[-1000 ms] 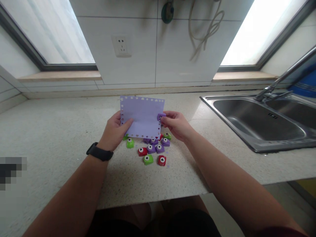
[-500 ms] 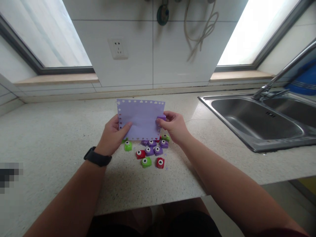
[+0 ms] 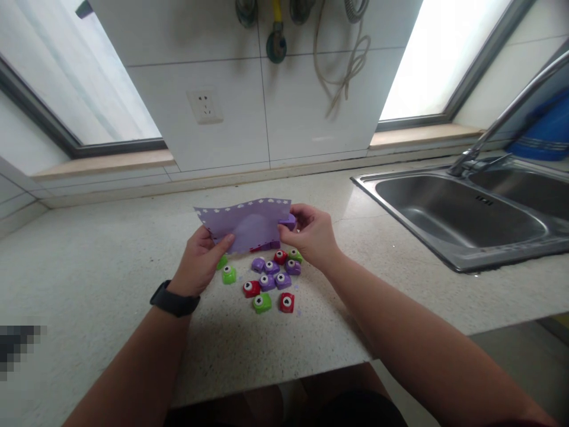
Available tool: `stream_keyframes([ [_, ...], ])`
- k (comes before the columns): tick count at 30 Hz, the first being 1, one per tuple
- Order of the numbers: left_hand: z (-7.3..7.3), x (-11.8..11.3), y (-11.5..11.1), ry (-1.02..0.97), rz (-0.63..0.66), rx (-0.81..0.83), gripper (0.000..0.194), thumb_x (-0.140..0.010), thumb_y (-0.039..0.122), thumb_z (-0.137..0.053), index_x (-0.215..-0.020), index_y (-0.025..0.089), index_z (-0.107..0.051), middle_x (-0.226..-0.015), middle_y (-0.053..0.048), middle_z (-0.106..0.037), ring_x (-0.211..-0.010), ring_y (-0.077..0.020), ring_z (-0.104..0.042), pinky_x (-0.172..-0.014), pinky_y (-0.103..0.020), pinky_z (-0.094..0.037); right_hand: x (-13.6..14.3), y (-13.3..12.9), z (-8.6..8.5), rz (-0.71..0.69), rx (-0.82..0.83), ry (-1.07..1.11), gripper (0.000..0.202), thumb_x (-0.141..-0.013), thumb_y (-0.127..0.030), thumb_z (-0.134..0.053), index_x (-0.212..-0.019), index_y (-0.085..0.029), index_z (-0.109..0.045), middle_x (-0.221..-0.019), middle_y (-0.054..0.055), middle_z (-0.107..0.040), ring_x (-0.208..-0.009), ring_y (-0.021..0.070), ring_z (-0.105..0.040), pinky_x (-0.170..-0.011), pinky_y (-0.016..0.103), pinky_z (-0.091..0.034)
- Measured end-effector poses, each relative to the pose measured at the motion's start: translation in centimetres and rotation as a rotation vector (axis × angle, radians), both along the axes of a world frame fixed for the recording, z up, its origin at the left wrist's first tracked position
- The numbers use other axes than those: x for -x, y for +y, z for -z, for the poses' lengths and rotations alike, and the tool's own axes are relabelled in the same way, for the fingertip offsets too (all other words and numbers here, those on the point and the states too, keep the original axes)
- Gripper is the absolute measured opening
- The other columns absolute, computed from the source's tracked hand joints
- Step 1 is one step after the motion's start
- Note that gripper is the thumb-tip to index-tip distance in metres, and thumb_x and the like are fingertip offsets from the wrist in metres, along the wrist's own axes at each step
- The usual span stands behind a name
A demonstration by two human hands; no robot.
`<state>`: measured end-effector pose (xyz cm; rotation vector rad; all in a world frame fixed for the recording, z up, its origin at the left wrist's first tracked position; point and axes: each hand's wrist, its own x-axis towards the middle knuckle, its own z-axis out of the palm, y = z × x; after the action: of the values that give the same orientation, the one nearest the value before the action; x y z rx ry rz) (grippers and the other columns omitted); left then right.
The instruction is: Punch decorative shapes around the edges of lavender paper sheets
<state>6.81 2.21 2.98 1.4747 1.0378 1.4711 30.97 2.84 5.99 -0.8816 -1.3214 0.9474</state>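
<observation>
A sheet of purple paper (image 3: 249, 225), bent and with small shapes cut along its edges, is raised above the counter. My left hand (image 3: 202, 255) pinches its left side, thumb on the near face. At the right edge my right hand (image 3: 313, 234) grips a purple craft punch (image 3: 288, 222) that touches the paper. Below lie several small punches, among them a green one (image 3: 229, 274), a red one (image 3: 287, 302) and a purple one (image 3: 283, 280). The paper hides part of what lies behind it.
The speckled counter (image 3: 111, 284) runs up to a tiled wall with a socket (image 3: 205, 105). A steel sink (image 3: 453, 213) with a faucet (image 3: 471, 157) is on the right. Tiny purple paper bits lie near the punches.
The paper has tilted and bent, with its top edge lower and wavy. More punches show beneath it. The view has shifted, showing more of the wall pipes.
</observation>
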Motion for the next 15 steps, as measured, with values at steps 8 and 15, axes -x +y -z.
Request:
stream_keyframes([
  [8,0.10,-0.07,0.14,-0.032,-0.007,0.009,0.042,-0.078,0.039,-0.089,-0.112,0.020,-0.072,-0.117,-0.009,-0.079,-0.111,-0.0265,-0.074,-0.109,-0.048,-0.053,-0.01,-0.05,0.28,0.015,-0.053,-0.017,0.028,-0.064,-0.023,-0.080,-0.090,-0.021,-0.071,-0.075,0.001,-0.067,-0.064,0.0148,-0.054,-0.062,0.035,-0.044],
  [15,0.01,-0.10,0.09,-0.027,-0.016,0.023,0.043,-0.077,0.039,-0.089,-0.111,0.019,-0.072,-0.117,-0.009,-0.079,-0.113,-0.0282,-0.073,-0.111,-0.049,-0.051,-0.24,-0.04,0.68,0.038,-0.094,-0.091,0.032,-0.066,-0.024,-0.081,-0.097,-0.021,-0.073,-0.082,0.003,-0.070,-0.073,0.0186,-0.061,-0.067,0.037,-0.050],
])
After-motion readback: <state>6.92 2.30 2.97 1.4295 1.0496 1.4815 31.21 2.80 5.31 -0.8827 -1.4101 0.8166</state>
